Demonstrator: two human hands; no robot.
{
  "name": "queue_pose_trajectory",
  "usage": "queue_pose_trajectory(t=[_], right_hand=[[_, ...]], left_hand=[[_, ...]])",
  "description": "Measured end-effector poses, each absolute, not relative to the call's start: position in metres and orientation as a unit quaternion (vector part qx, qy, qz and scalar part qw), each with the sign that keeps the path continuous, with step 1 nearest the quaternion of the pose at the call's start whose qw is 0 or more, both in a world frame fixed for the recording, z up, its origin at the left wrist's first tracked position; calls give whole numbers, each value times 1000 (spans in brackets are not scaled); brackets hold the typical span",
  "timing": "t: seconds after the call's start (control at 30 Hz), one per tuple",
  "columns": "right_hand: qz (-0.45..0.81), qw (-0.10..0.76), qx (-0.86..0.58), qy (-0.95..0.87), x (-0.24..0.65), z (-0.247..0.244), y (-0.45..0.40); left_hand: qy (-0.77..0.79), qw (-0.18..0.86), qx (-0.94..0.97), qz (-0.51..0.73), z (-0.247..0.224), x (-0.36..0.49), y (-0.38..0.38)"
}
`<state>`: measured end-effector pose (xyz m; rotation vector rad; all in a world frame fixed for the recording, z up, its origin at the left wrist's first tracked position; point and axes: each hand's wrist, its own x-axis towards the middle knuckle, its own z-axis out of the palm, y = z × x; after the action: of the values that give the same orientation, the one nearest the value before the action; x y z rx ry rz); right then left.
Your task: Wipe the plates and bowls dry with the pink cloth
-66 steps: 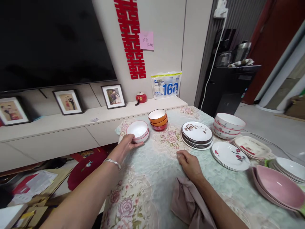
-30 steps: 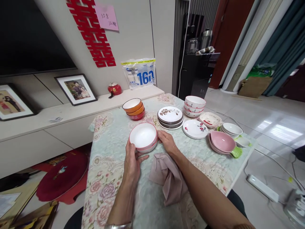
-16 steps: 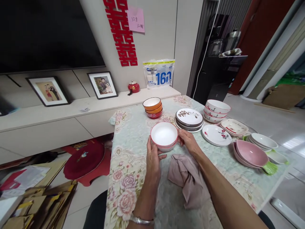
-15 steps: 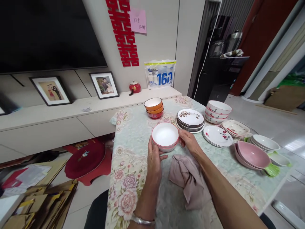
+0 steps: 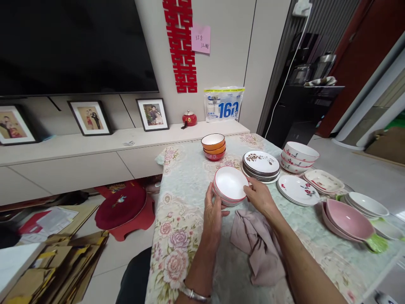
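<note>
The right hand (image 5: 260,196) pinches the right rim of white, red-edged bowls (image 5: 230,183), apparently two nested. The left hand (image 5: 212,217), fingers slightly parted, cups their left side. Keeping them paired likely calls for support from both sides. Nearer on the table (image 5: 186,190) lies a crumpled cloth (image 5: 257,245); beyond, orange bowls (image 5: 213,145).

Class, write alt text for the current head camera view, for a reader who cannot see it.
A person's left hand and right hand hold white, red-rimmed bowls over a flowered tablecloth, beside a crumpled mauve cloth. Beyond stand stacked orange and red bowls; to the right, stacked plates and pink dishes.
</note>
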<state>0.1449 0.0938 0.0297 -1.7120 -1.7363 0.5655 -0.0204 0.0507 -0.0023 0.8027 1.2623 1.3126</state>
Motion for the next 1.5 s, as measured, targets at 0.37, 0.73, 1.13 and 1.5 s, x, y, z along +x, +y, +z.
queue_pose_trajectory(t=[0.37,0.73,1.13,1.5], right_hand=[[296,400,-610,-616,149,16,89],[205,437,-626,-613,138,10,83],[236,521,-588,-572,136,12,79],[328,536,-541,-559,142,22,74]], left_hand=[[361,665,250,604,2,-1,38],[358,637,217,647,4,0,44],[344,638,221,653,7,-2,47],[438,589,240,636,-5,-10,51]])
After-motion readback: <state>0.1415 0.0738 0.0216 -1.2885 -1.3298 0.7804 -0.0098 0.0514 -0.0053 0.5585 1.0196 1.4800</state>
